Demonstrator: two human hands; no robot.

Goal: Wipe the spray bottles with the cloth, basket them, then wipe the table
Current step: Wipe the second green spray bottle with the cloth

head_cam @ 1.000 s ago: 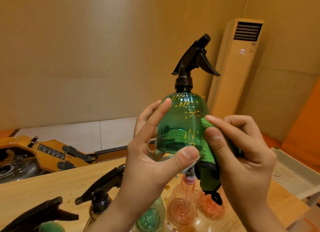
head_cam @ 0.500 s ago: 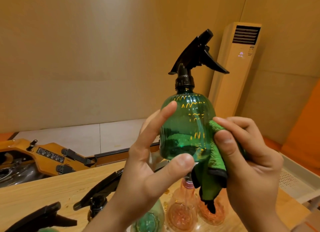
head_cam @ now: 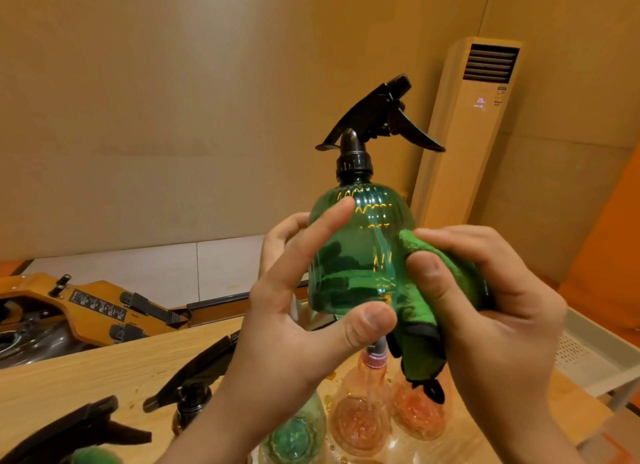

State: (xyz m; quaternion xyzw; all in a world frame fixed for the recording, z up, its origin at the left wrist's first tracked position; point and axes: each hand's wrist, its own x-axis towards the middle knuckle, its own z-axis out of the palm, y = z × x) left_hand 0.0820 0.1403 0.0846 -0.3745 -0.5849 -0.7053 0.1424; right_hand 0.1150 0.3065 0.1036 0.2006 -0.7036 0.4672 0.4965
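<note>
While being held upright in the air above the pale wooden worktop [head_cam: 86, 370], gripping the translucent green ribbed plastic spray bottle [head_cam: 360, 249] low on its body with the left hand [head_cam: 298, 328], thumb at the base edge, fingers curling round the far side. Pinching the folded green microfibre cloth [head_cam: 415, 311] in the right hand [head_cam: 491, 308] and pressing it against the bottle's right flank. Judging it light, thin-walled and slick, with no liquid level plainly showing; best taking hold on the ribbed body, not the black trigger head [head_cam: 377, 117]. Not making out the base behind both hands; seeing only part of the white perforated basket [head_cam: 588, 356] at right.
</note>
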